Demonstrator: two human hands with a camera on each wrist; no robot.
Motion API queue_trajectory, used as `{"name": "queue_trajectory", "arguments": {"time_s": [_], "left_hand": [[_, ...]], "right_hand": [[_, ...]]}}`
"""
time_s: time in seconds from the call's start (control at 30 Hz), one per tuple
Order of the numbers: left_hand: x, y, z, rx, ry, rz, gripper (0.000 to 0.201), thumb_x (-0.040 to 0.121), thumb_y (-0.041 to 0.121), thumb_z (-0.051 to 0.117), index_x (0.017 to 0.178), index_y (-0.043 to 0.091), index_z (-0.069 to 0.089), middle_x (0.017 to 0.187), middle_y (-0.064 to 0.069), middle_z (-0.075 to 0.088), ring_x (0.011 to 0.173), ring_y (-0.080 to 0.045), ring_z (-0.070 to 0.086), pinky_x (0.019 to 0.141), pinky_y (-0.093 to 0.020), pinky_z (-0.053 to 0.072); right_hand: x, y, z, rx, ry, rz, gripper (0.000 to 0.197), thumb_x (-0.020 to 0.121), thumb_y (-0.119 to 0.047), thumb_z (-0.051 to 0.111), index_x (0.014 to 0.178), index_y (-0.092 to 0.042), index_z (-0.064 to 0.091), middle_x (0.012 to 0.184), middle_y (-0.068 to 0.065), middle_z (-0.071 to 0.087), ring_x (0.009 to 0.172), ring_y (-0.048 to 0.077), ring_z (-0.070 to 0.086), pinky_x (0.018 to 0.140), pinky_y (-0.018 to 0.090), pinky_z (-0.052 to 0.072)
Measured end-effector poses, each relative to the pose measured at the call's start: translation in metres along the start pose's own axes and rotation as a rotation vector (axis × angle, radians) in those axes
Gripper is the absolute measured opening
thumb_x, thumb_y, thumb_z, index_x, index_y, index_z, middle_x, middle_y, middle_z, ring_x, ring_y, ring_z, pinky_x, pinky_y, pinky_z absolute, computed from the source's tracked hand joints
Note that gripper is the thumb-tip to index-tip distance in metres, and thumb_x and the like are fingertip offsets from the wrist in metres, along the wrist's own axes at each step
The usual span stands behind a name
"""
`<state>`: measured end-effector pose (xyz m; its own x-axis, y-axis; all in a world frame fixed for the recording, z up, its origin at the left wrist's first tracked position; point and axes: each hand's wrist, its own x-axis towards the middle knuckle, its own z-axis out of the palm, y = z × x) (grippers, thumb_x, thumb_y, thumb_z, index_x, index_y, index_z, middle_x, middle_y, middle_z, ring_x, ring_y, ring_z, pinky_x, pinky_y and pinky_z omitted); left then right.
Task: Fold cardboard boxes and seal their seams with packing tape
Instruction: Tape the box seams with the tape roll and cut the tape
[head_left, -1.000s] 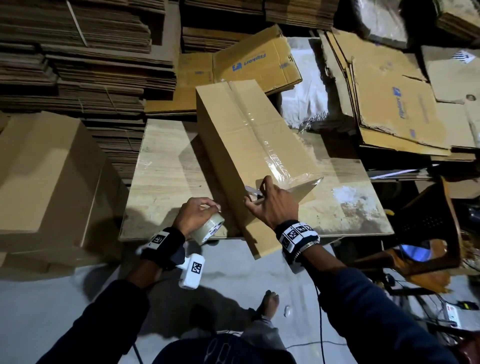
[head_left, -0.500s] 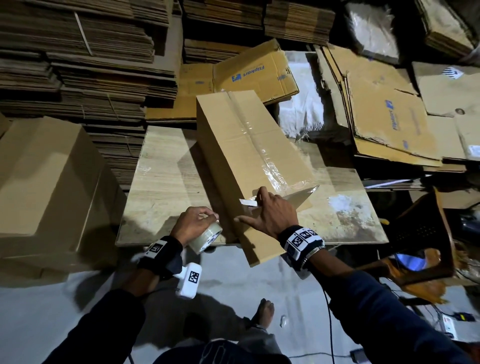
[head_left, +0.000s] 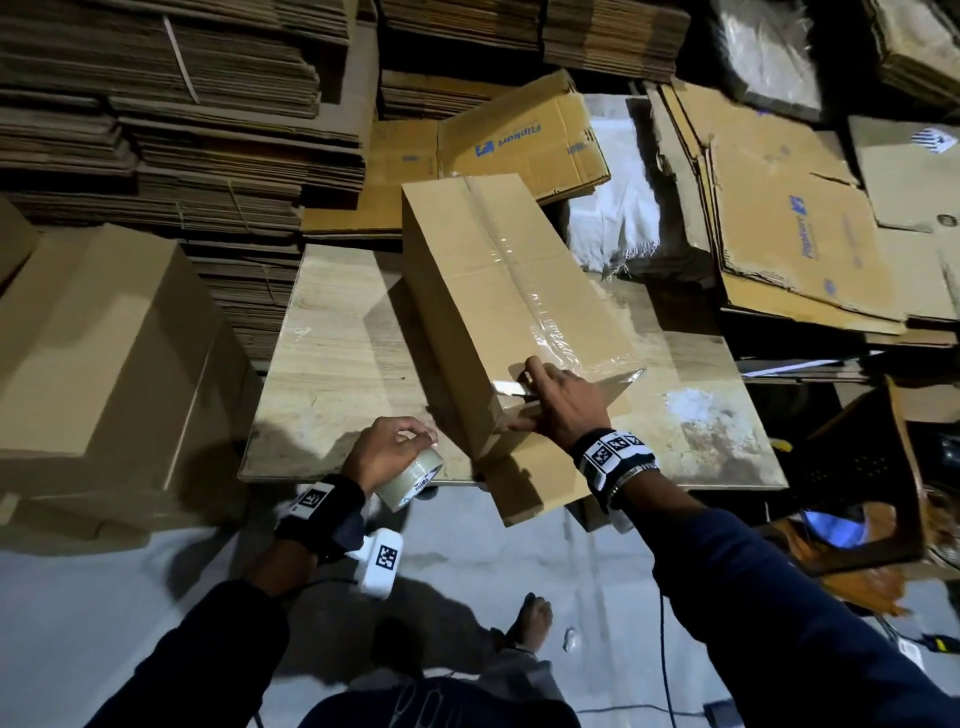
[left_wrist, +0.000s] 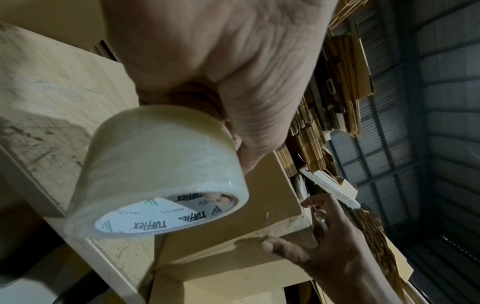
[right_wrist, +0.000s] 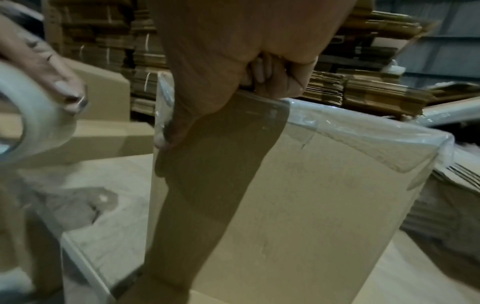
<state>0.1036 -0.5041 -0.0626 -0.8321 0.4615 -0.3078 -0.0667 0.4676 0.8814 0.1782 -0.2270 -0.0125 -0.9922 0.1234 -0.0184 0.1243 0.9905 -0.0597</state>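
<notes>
A long brown cardboard box (head_left: 509, 291) lies on the wooden table (head_left: 337, 338), with clear tape along its top seam and its near end past the table edge. My right hand (head_left: 563, 402) lies over that near end. Its fingers curl on the top edge and the thumb is down on the end face (right_wrist: 324, 195). A thin pale strip like a small blade (head_left: 506, 387) sticks out from under the index finger. My left hand (head_left: 387, 452) grips a roll of clear packing tape (head_left: 413, 480) at the table's front edge, left of the box (left_wrist: 259, 205); some fingertips show inside the roll's (left_wrist: 155, 170) core.
An assembled brown box (head_left: 104, 338) stands left of the table. Stacks of flat cardboard (head_left: 182, 130) fill the back. Flattened printed cartons (head_left: 779, 208) and a white sack (head_left: 613, 208) lie behind and right. A brown chair (head_left: 857, 467) stands at the right. My bare foot (head_left: 535, 618) is on the grey floor.
My right hand has spread a little lower over the box's near end, still with the pale strip. The left hand and the tape roll have hardly moved.
</notes>
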Motion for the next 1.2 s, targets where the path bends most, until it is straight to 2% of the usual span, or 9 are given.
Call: {"name": "queue_trajectory", "arguments": {"time_s": [0.23, 0.4, 0.53, 0.63, 0.73, 0.83, 0.93, 1.03, 1.2], "left_hand": [[0.000, 0.013, -0.001, -0.059, -0.029, -0.004, 0.006, 0.090, 0.024, 0.079, 0.087, 0.019, 0.081, 0.096, 0.012, 0.080, 0.091, -0.015, 0.075, 0.086, -0.025, 0.051], [0.002, 0.020, -0.004, -0.130, -0.031, -0.025, 0.022, 0.071, 0.051, 0.073, 0.083, 0.034, 0.079, 0.089, 0.007, 0.080, 0.088, -0.019, 0.075, 0.082, -0.035, 0.056], [0.002, 0.030, -0.003, -0.190, -0.005, -0.010, 0.008, 0.088, 0.029, 0.078, 0.081, 0.033, 0.078, 0.093, 0.005, 0.080, 0.086, -0.022, 0.074, 0.071, -0.030, 0.051], [0.004, 0.037, -0.002, -0.238, 0.021, 0.007, 0.013, 0.096, 0.017, 0.074, 0.087, 0.025, 0.078, 0.102, 0.004, 0.080, 0.085, -0.019, 0.074, 0.068, -0.027, 0.051], [0.005, 0.053, -0.003, -0.352, 0.043, -0.030, 0.010, 0.098, 0.012, 0.069, 0.105, 0.012, 0.076, 0.102, -0.002, 0.077, 0.068, -0.006, 0.069, 0.051, -0.020, 0.048], [0.010, 0.068, -0.003, -0.445, 0.060, -0.051, 0.019, 0.097, 0.018, 0.072, 0.116, 0.019, 0.072, 0.112, 0.005, 0.072, 0.083, -0.006, 0.065, 0.062, -0.024, 0.049], [0.026, 0.085, 0.000, -0.510, 0.125, -0.031, 0.034, 0.097, 0.008, 0.070, 0.127, 0.022, 0.064, 0.117, 0.008, 0.068, 0.096, -0.002, 0.062, 0.072, -0.019, 0.049], [0.050, 0.093, 0.008, -0.577, 0.207, -0.029, 0.054, 0.095, -0.006, 0.065, 0.136, 0.027, 0.056, 0.121, -0.003, 0.070, 0.105, -0.022, 0.066, 0.080, -0.034, 0.054], [0.075, 0.103, 0.022, -0.531, 0.293, -0.009, 0.061, 0.097, -0.010, 0.059, 0.144, 0.027, 0.048, 0.130, -0.009, 0.066, 0.114, -0.027, 0.064, 0.088, -0.042, 0.056]], "right_hand": [[-0.001, -0.010, -0.009, -0.052, -0.010, 0.064, 0.110, 0.052, -0.109, 0.048, 0.122, -0.025, 0.038, 0.089, 0.000, 0.063, 0.061, 0.028, 0.061, 0.052, 0.036, 0.054], [0.003, -0.014, -0.012, -0.086, -0.067, 0.097, 0.101, 0.061, -0.093, 0.065, 0.128, -0.026, 0.033, 0.097, 0.004, 0.064, 0.067, 0.030, 0.063, 0.056, 0.037, 0.055], [0.000, -0.007, -0.014, -0.079, -0.114, 0.039, 0.111, 0.069, -0.072, 0.082, 0.150, -0.024, 0.022, 0.108, 0.010, 0.063, 0.078, 0.034, 0.065, 0.062, 0.040, 0.054], [0.001, 0.007, -0.024, 0.202, -0.161, 0.011, 0.102, 0.068, -0.082, 0.075, 0.144, -0.031, 0.029, 0.115, 0.010, 0.068, 0.091, 0.036, 0.068, 0.078, 0.045, 0.058], [0.009, 0.021, -0.041, 0.411, -0.150, 0.075, 0.085, 0.082, -0.068, 0.072, 0.145, -0.031, 0.028, 0.113, 0.006, 0.073, 0.094, 0.027, 0.068, 0.084, 0.042, 0.056], [0.035, 0.043, -0.055, 0.581, -0.067, 0.154, 0.066, 0.094, -0.035, 0.067, 0.146, -0.018, 0.030, 0.109, 0.010, 0.068, 0.091, 0.027, 0.066, 0.083, 0.041, 0.054], [0.072, 0.069, -0.064, 0.592, -0.017, 0.192, 0.068, 0.091, -0.013, 0.067, 0.149, -0.004, 0.031, 0.130, 0.020, 0.052, 0.114, 0.033, 0.058, 0.099, 0.044, 0.048], [0.095, 0.083, -0.053, 0.442, -0.073, 0.191, 0.069, 0.097, -0.018, 0.061, 0.155, -0.004, 0.026, 0.146, 0.022, 0.040, 0.133, 0.042, 0.045, 0.110, 0.053, 0.041], [0.091, 0.099, -0.029, 0.244, -0.083, 0.179, 0.062, 0.106, -0.044, 0.039, 0.158, -0.017, 0.021, 0.165, 0.010, 0.023, 0.155, 0.028, 0.019, 0.119, 0.062, 0.022]]}}
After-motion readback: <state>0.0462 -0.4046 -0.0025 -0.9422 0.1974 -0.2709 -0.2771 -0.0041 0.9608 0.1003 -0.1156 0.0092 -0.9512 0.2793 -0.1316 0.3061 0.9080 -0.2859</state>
